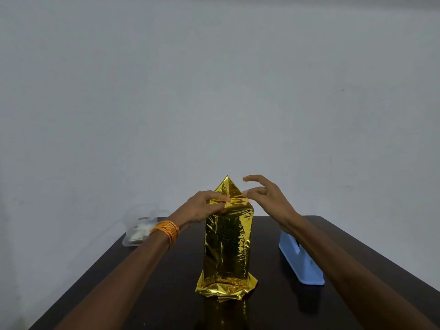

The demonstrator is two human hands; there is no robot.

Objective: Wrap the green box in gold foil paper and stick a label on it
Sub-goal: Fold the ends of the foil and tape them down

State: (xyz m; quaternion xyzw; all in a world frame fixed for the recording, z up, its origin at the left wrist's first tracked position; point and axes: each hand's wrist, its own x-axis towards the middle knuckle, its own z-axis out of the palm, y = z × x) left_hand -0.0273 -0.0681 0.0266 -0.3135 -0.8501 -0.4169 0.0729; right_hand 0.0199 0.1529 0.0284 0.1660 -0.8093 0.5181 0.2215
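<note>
Nearest me, the gold foil paper (226, 246) is flaring out in a crumpled skirt at the foot of the package, which is standing upright mid-table (273, 306). The green box inside is fully covered. At the top, my left hand (204, 206) is pinching the folded foil against the upper edge. My right hand (269, 196) is hovering just beside the raised triangular flap (227, 186), fingers spread and holding nothing. I'm judging the tall package could tip under a sideways press, and the slick foil could spring open once unpinched. My right forearm is half hiding the blue tape dispenser (300, 260). Farther left, a clear container (140, 225) is blurring out; I can't tell whether it holds a label.
</note>
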